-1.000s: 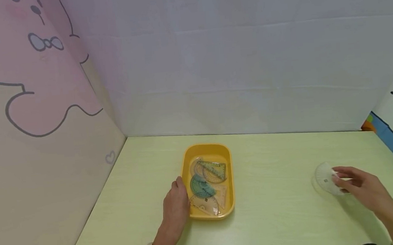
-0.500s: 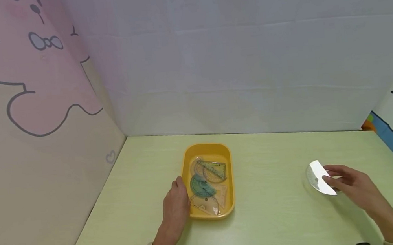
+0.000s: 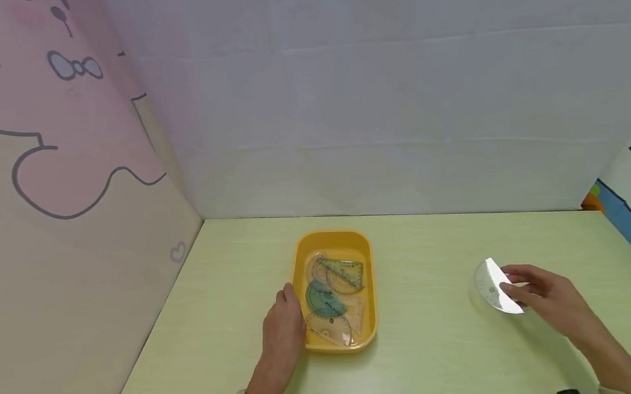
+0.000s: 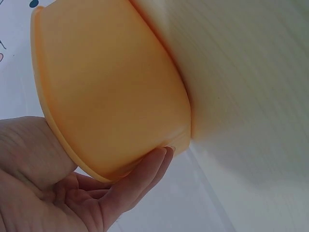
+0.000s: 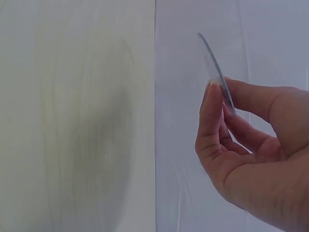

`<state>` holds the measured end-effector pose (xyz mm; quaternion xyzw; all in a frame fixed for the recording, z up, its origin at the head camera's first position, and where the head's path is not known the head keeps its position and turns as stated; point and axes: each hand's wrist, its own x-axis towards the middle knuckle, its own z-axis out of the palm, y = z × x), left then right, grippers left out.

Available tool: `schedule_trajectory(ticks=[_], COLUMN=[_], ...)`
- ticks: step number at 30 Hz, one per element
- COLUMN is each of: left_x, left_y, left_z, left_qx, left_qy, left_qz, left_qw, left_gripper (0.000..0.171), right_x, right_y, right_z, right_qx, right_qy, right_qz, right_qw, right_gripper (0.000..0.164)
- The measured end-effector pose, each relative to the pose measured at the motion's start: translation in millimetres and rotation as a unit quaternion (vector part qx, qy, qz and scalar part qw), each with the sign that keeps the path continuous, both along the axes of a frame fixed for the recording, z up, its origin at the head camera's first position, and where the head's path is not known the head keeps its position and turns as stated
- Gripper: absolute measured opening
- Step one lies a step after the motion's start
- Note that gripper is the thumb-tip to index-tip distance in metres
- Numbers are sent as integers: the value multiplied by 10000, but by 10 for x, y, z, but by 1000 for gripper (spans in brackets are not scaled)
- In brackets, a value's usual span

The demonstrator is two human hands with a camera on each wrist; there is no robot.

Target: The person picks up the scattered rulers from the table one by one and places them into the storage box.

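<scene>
In the head view, a clear half-round protractor [image 3: 488,288] is pinched between the thumb and fingers of my right hand [image 3: 554,301], raised over the right part of the table. The right wrist view shows the protractor nearly edge-on, tilted. My left hand [image 3: 284,327] grips the left side of a yellow plastic tray [image 3: 331,240]. From the left wrist, fingers [image 4: 140,181] press on the tray's outer wall just below the rim. Inside the tray lie a teal protractor [image 3: 323,299], a clear triangular ruler [image 3: 351,269] and several more clear drawing pieces, overlapping.
The tray stands on a pale yellow-green table [image 3: 426,338], left of the middle. A whitish wall sheet [image 3: 377,121] rises behind the table's back edge. Printed side panels, one with a pink cartoon figure [image 3: 87,136], stand on both sides.
My right hand has moved left toward the tray with the protractor, which has tilted and now catches a bright glare. The left hand and tray have stayed in place.
</scene>
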<state>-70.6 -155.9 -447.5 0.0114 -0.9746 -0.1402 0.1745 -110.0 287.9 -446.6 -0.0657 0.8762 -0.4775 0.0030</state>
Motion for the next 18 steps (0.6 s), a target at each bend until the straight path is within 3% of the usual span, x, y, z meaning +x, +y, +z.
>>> schedule_trajectory(ticks=[18], left_x=[-1], left_y=[0], left_z=[-9], left_qx=[-42], left_qy=[-63], left_qz=[32], left_qw=[10000], left_gripper=[27], right_x=[-14], right_y=[-255], right_z=[30], right_qx=[83], right_qy=[99], right_qz=[196], right_qw=[9997], right_gripper=[40])
